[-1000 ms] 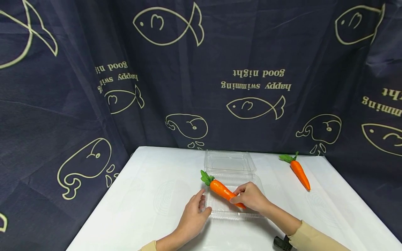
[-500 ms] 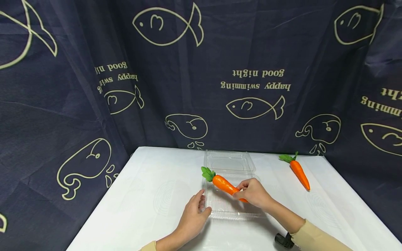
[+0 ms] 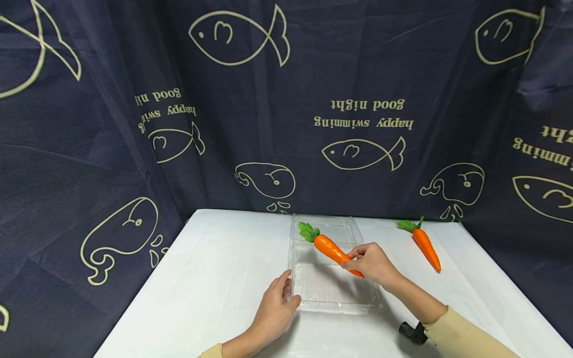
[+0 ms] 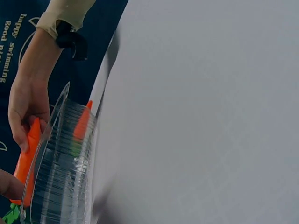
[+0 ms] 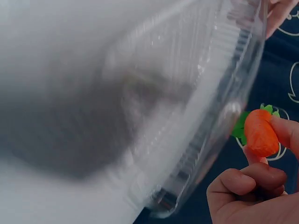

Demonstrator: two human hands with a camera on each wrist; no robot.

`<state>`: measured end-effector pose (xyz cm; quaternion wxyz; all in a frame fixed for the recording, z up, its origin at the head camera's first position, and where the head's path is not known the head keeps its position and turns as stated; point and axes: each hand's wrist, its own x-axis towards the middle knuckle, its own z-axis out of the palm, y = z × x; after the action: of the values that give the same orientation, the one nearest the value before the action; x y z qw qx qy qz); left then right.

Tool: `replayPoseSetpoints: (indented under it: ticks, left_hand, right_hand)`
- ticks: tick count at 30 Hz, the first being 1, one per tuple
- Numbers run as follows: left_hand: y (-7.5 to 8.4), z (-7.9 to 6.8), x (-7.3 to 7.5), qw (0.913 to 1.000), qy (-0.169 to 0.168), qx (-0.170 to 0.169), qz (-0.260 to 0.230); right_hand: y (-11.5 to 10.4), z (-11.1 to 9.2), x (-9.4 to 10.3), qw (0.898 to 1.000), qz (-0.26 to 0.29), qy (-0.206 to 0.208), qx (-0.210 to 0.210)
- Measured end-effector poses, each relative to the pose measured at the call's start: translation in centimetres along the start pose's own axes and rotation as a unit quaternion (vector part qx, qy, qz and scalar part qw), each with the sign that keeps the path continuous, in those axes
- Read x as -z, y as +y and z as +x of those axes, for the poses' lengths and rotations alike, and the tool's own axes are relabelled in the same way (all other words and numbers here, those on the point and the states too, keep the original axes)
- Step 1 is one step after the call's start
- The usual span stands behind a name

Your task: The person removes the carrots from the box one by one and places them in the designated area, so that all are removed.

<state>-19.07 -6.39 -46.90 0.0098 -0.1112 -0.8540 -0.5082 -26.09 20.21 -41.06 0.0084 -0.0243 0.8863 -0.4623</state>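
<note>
Low over an open clear plastic clamshell box (image 3: 335, 293), my right hand (image 3: 373, 266) pinches a carrot (image 3: 329, 248) near its pointed end. The carrot's green leaves point to the far left, overlapping the lid (image 3: 327, 231) in the head view. In the right wrist view the carrot (image 5: 261, 135) sits between thumb and fingertips, beyond the box's rim. My left hand (image 3: 275, 303) holds the box at its left edge, thumb toward the front corner. Only one digit of it (image 4: 10, 185) shows in the left wrist view, by the rim.
Another carrot (image 3: 426, 248) lies at the table's back right. The box's lid is folded back behind its base. A dark curtain with fish drawings (image 3: 268, 124) hangs behind the white table (image 3: 224, 278). A black device (image 3: 414, 332) is at the right wrist.
My right hand has lifted the carrot and carried it away from me and to the right over the box. My left hand stays at the box's left edge.
</note>
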Motion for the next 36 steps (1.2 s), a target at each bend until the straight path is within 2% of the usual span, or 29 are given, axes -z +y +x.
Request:
replayPoseSetpoints:
  ticks: [9, 16, 36]
  left_hand:
    - [0.1, -0.2, 0.1, 1.0000, -0.006, -0.006, -0.004]
    - [-0.1, -0.2, 0.1, 0.9999, -0.008, -0.010, -0.010]
    - [0.1, -0.2, 0.2, 0.9997, -0.014, -0.007, -0.018]
  right_hand:
    - [0.1, 0.4, 2.2, 1.000, -0.002, 0.010, 0.000]
    - [1.2, 1.5, 3.9, 0.999, -0.027, 0.040, -0.012]
    - [4.9, 3.3, 7.2, 0.993, -0.046, 0.100, -0.049]
